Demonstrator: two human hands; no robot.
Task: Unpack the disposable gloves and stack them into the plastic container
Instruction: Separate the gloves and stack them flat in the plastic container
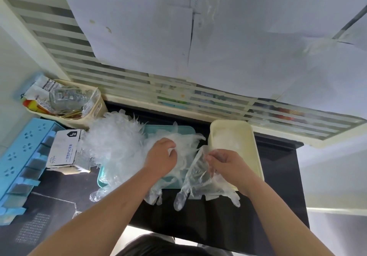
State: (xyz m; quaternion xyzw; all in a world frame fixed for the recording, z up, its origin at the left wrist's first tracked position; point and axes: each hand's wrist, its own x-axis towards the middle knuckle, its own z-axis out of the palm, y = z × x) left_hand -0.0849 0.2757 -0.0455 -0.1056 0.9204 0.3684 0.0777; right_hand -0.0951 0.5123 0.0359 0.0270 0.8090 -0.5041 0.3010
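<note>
Forearms reach from the bottom edge over the dark counter. At the far left sits a blue organizer, beside it a white glove box, and behind that a cream bin with a bottle and packets. A glove heap spills across the teal tray, partly hiding it. The left grip curls its fingers into the heap's right part. The right grip pinches a clear glove, which hangs between the tray and the cream plastic container on the right, with its fingers draped down on the counter.
</note>
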